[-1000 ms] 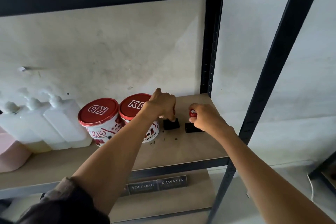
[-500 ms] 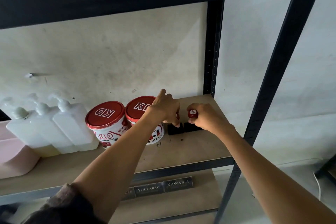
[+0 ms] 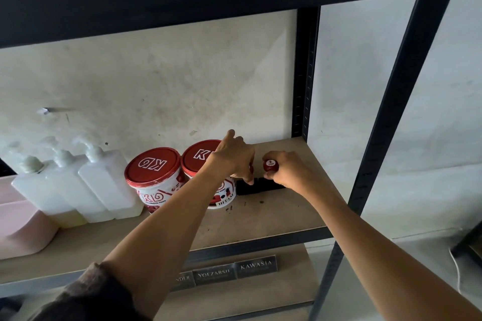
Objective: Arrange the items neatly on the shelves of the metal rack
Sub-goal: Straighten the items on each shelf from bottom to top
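Note:
Two small stamps with black square bases and red round knobs stand side by side on the wooden shelf board (image 3: 287, 216) of the black metal rack, just right of a paint tin. My left hand (image 3: 236, 159) grips the left stamp (image 3: 243, 187), its knob mostly hidden under my fingers. My right hand (image 3: 285, 171) holds the right stamp (image 3: 270, 165) by its red knob marked "TOP". The two black bases touch each other.
Two red-lidded white paint tins (image 3: 154, 177) stand left of the stamps, then three white pump bottles (image 3: 104, 185) and a pink tub (image 3: 23, 227). The rack's front post (image 3: 391, 117) rises at right. Dark name plates (image 3: 255, 266) lie on the lower shelf.
Both hands slid the two stamps back and left toward the paint tin. The stamps, apart a second ago, now sit with their bases together.

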`<act>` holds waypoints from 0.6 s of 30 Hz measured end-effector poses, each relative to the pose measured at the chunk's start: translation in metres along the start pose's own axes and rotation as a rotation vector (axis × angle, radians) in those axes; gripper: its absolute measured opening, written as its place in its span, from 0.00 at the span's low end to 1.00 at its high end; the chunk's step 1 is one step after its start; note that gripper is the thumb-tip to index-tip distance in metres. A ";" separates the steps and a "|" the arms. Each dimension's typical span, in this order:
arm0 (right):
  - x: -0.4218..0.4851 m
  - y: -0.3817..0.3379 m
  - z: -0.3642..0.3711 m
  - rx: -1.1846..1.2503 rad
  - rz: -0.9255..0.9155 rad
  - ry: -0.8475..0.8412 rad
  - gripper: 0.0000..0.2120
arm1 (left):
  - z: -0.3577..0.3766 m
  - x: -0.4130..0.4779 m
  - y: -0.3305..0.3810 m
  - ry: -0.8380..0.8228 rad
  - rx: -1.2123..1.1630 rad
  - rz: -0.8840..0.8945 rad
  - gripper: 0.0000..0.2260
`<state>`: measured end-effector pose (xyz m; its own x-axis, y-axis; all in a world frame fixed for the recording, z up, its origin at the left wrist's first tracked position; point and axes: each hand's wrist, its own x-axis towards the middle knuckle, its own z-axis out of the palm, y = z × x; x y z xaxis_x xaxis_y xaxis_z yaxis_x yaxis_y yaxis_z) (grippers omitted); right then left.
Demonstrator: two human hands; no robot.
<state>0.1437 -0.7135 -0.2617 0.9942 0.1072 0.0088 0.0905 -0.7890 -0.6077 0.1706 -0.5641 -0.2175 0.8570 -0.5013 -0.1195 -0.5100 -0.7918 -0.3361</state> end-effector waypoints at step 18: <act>0.001 0.001 -0.004 -0.045 0.003 -0.032 0.22 | -0.005 0.000 0.001 -0.003 -0.008 -0.010 0.19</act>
<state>0.1448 -0.7167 -0.2589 0.9922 0.1237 -0.0186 0.0910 -0.8159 -0.5711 0.1694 -0.5662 -0.2134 0.8622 -0.4924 -0.1191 -0.5021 -0.7994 -0.3300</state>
